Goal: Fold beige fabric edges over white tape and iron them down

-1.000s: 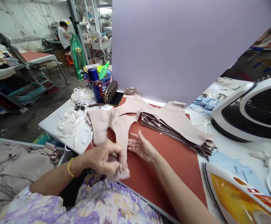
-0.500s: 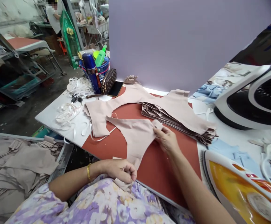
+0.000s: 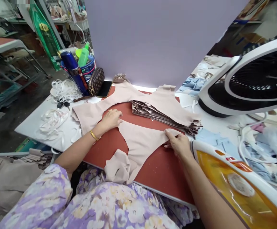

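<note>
A beige cut fabric piece (image 3: 140,140) lies across the rust-red board (image 3: 162,171), its lower end bunched at the front edge. My left hand (image 3: 111,120), with a gold bracelet at the wrist, is closed on the piece's upper left corner. At the upper right corner my right hand (image 3: 178,141) pinches the same piece between thumb and fingers. Behind it lies a stack of beige pieces (image 3: 157,111), fanned in layers at the right, with another part (image 3: 88,114) reaching left beyond my left hand.
An orange and white iron (image 3: 234,181) stands close to my right forearm, with a black and white fan (image 3: 248,79) behind it. Blue basket (image 3: 89,71), pouch (image 3: 97,81), phone (image 3: 105,88) and white ribbons (image 3: 53,121) lie back left. A crate of fabric (image 3: 9,181) is lower left.
My left hand has moved from the front edge up to the fabric's upper left corner. The piece is spread wider, its lower end now bunched. The view has shifted right.
</note>
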Demonstrator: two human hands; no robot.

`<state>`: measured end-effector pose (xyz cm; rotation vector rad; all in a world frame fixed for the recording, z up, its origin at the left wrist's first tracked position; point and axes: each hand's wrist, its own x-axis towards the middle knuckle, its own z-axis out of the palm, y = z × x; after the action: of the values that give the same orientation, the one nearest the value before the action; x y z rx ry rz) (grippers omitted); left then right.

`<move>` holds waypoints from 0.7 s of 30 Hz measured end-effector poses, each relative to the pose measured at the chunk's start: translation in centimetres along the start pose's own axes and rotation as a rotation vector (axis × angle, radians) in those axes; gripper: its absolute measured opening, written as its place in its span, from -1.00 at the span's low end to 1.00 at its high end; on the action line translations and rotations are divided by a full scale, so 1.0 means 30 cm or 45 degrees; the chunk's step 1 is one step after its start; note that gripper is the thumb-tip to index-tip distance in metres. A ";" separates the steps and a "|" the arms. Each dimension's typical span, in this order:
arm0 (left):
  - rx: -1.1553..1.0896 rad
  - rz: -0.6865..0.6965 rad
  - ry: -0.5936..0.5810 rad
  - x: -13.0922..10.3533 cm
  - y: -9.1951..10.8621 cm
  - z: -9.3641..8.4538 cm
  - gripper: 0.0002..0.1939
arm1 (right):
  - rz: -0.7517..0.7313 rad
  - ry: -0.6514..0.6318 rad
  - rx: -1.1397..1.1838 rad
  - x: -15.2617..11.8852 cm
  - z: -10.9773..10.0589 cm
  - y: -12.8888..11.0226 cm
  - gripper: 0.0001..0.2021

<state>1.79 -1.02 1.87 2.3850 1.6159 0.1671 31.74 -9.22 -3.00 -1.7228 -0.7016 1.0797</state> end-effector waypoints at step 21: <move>0.119 0.471 0.064 0.004 0.151 0.046 -0.90 | -1.143 -0.009 -0.794 -0.096 -0.018 0.078 -0.76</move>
<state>6.21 -2.69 1.78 2.7535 1.2095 0.2256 30.90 -12.71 -4.08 -1.5770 -1.7291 0.2335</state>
